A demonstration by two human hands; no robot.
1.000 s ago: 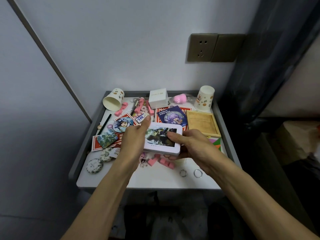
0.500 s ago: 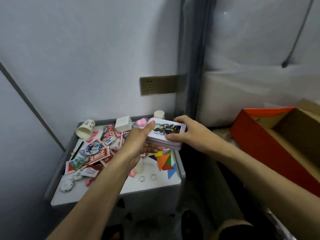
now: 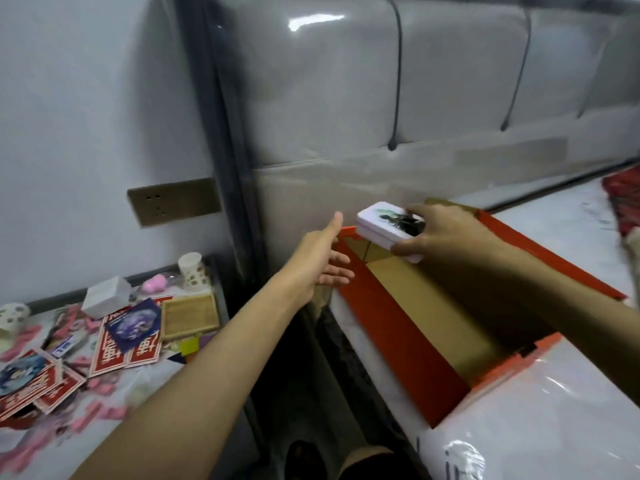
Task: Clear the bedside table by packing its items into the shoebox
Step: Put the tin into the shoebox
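Head view.
Right hand point(image 3: 446, 233): fingers curled round a white tin point(image 3: 382, 225), held above the far end of the open shoebox point(image 3: 398, 327), which lies on the bed point(image 3: 554, 427).
Left hand point(image 3: 318, 261): fingers spread, holding nothing, beside the shoebox's far-left corner.
Bedside table point(image 3: 152, 375), left: cards point(image 3: 114, 351), paper cups point(image 3: 190, 271), pink pieces point(image 3: 83, 420).

The white tin point(image 3: 389, 228) travelled right from above the bedside table point(image 3: 156, 375) and ended over the far end of the shoebox point(image 3: 391, 323). The left hand point(image 3: 320, 261) let go and opened, fingers spread, just left of the box's far corner, so the right hand point(image 3: 440, 233) alone gripped the tin. The view swung right, putting the table at the near left.
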